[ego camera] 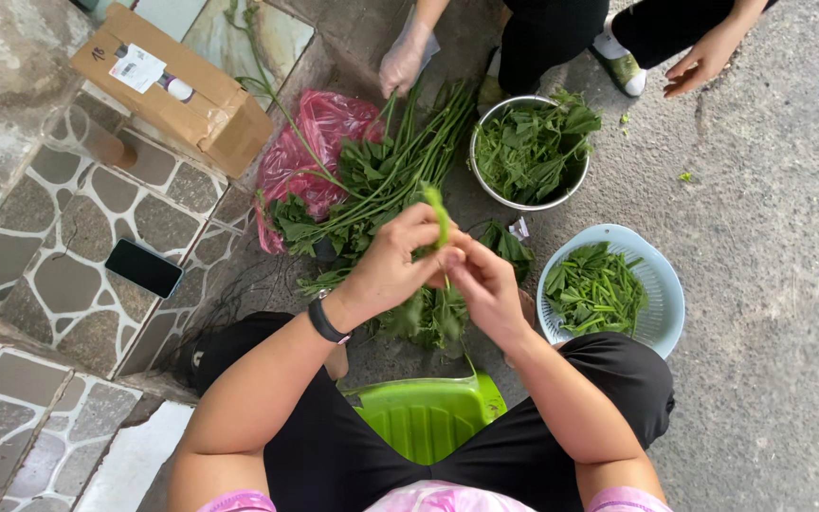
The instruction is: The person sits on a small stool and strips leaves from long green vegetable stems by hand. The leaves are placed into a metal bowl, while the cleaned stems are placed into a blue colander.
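I pinch a green stem (439,214) in both grips, left hand (392,265) and right hand (485,284) closed on it, above the greens pile (372,185), for plucking.

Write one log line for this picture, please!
left hand: grips thin green stem | right hand: pinches it | nearby: pale blue plastic colander

Shiny metal bowl (482,180); pale, perforated plastic colander (661,294); glossy green plastic stool (428,417). Crinkled, glossy red plastic bag (319,128). Matt brown cardboard box (182,90). Rough grey concrete ground (770,190). The other person's hand (402,62) seems to wear a thin clear glove.
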